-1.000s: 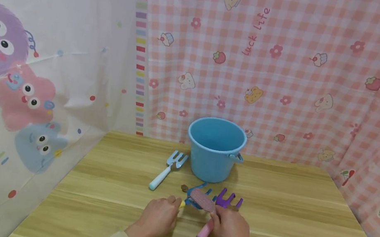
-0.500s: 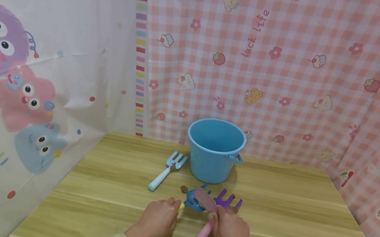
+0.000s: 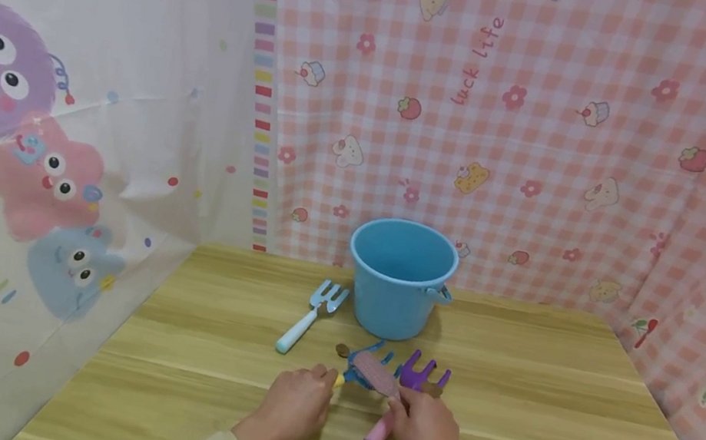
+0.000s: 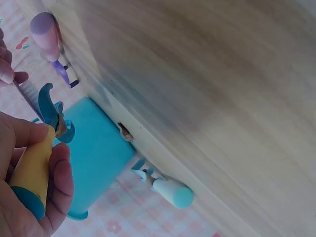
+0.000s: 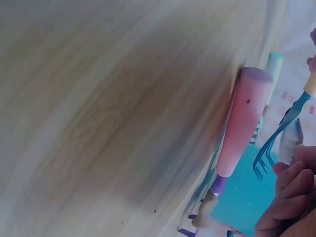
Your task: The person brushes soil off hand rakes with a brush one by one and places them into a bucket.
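Note:
My left hand [image 3: 294, 401] grips the yellow handle [image 4: 32, 170] of a small hand rake, its blue tines [image 4: 48, 106] held above the table with a brown smear near their base. In my right hand [image 3: 431, 424] is a small pink brush [image 3: 375, 373], pinched at its near end. The brush head lies across the blue tines in the head view, covering part of them. Below the right hand, a purple hand rake [image 3: 417, 371] with a pink handle [image 3: 377, 436] rests on the table, a brown clump at its neck.
A light-blue bucket [image 3: 395, 305] stands behind the hands. Left of it lies a pale-blue hand fork [image 3: 308, 321] with a brown spot. A small brown lump [image 3: 342, 350] sits on the wooden table [image 3: 175, 361]. Patterned cloths [image 3: 547, 151] hang at the back and sides.
The brush shifted slightly right, then back left over the blue tines. The blue rake turned in the left hand and turned back. The bucket and the tools on the table stayed put.

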{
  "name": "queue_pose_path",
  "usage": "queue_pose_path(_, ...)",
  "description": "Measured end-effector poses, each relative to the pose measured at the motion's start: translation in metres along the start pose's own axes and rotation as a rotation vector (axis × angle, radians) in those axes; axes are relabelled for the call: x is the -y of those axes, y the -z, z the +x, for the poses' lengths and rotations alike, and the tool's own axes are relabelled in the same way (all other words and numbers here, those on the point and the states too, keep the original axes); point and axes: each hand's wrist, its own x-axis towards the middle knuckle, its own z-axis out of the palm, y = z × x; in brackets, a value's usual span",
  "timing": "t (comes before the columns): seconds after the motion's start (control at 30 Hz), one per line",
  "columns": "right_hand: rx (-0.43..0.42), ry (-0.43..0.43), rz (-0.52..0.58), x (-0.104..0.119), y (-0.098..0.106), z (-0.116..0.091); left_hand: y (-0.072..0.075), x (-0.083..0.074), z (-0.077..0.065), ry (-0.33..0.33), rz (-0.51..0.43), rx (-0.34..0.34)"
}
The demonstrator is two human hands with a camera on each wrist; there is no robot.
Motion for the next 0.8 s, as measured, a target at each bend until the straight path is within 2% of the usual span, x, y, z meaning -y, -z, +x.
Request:
queue_pose_path(0.23, -0.061, 0.045, -0.139, -0.0038, -0.003, 0.0002, -0.0007, -0.0018, -0.0012, -0.002, 0.01, 0.0)
queue_pose_path(0.4, -0.105, 0.036, -0.164, -0.0083, -0.0039, 0.0006, -0.001, -0.0009, -0.0015, 0.007, 0.01, -0.002)
queue_pose_path(0.47, -0.109, 0.022, -0.127, -0.0086, -0.0039, 0.0007, -0.0008, -0.0005, -0.0014, 0.017, 0.014, 0.005)
queue_pose_path(0.53, -0.097, 0.019, -0.039, -0.0073, -0.0034, 0.0007, -0.0009, -0.0001, -0.001, 0.02, 0.017, 0.012)
queue_pose_path(0.67, 0.011, 0.007, 0.171, -0.0016, -0.002, 0.0008, -0.0012, -0.0002, 0.0002, 0.015, 0.006, 0.011)
queue_pose_path(0.73, 0.056, -0.002, 0.199, 0.0004, -0.0007, 0.0008, -0.001, -0.0008, 0.0009, 0.009, -0.004, 0.007)
queue_pose_path(0.8, 0.078, -0.025, 0.173, 0.0009, 0.0004, 0.0007, -0.001, -0.0016, 0.0014, 0.002, -0.007, 0.008)
